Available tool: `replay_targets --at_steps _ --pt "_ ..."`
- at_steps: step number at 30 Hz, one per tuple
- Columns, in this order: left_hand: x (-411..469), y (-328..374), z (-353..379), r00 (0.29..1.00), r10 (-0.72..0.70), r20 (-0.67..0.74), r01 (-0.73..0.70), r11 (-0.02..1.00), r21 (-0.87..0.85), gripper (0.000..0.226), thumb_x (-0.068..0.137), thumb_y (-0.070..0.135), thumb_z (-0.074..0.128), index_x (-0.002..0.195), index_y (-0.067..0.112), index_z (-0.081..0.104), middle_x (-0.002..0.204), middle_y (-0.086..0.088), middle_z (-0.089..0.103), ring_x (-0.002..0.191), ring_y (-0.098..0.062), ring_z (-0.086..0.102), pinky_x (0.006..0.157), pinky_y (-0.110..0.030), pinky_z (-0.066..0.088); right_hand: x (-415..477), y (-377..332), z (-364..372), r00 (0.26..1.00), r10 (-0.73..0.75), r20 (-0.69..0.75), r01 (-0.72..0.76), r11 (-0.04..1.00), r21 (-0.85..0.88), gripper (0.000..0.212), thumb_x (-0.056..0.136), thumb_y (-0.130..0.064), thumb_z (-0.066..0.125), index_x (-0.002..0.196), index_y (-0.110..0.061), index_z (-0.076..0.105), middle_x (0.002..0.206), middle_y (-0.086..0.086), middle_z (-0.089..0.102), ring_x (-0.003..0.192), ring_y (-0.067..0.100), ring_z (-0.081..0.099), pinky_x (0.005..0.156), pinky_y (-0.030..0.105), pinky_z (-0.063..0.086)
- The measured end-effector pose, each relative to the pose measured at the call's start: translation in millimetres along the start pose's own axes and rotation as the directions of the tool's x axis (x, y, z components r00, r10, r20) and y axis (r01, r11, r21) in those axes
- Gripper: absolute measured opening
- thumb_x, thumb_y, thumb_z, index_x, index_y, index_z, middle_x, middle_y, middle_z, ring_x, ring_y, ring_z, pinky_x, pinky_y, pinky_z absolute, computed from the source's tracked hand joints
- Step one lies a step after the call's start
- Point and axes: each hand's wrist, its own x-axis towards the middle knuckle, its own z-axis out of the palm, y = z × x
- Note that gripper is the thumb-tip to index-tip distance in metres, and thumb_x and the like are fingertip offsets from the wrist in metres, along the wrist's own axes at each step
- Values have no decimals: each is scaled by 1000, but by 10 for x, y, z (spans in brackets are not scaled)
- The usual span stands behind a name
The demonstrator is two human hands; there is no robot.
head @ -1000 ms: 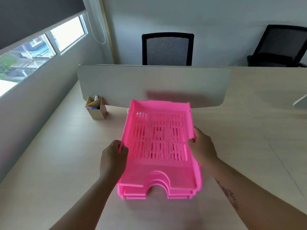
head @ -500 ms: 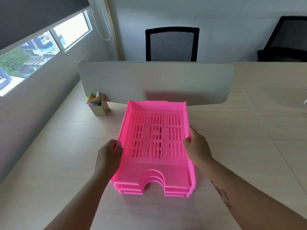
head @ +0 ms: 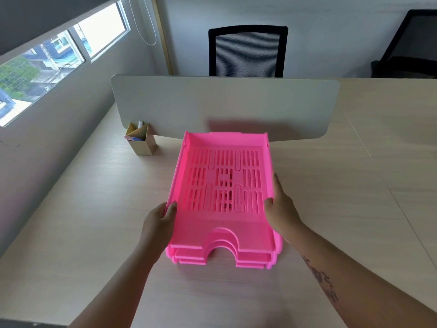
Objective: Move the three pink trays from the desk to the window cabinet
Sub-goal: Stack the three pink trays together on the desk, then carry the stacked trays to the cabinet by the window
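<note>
Three pink slotted trays [head: 224, 233] are nested in one stack on the light wooden desk [head: 236, 292], with the arched cut-out at the near end. My left hand [head: 158, 221] grips the stack's left rim with the thumb over the edge. Against the right rim, my right hand [head: 280, 209] holds the stack with fingers along the outside wall. The stack looks level; I cannot tell whether it rests on the desk or hovers just above it.
A grey divider panel [head: 224, 105] stands across the desk behind the trays. A small cardboard pen holder [head: 142, 142] sits at the back left. Two black office chairs [head: 248, 50] are beyond the divider. The window [head: 59, 58] runs along the left wall.
The far end of the stack, tilted up a second ago, has come down level. Both hands keep their hold on the side rims.
</note>
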Motion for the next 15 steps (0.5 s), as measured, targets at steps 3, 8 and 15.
replay_targets --at_steps 3,8,15 --pt "-2 -4 7 1000 -3 -6 3 1000 -10 35 103 29 40 88 14 68 85 -21 71 65 -25 62 62 -39 55 -8 6 5 1000 7 -13 -7 1000 -1 74 99 -3 35 158 -26 -4 64 -2 47 42 12 35 38 24 31" --pt "-60 -32 -18 1000 -10 12 11 997 -80 30 103 30 41 86 25 66 87 -14 71 72 -26 65 66 -39 56 -113 8 10 1000 13 8 -13 1000 -15 74 100 -5 35 157 -26 -7 64 -2 46 45 14 39 39 26 33" --pt "-98 -191 -100 988 6 157 17 989 -147 22 98 25 47 110 16 63 97 -11 71 90 -30 68 65 -36 55 -175 -39 0 996 91 13 -91 995 51 76 99 -11 38 156 -33 -7 88 11 62 64 32 58 54 43 51"
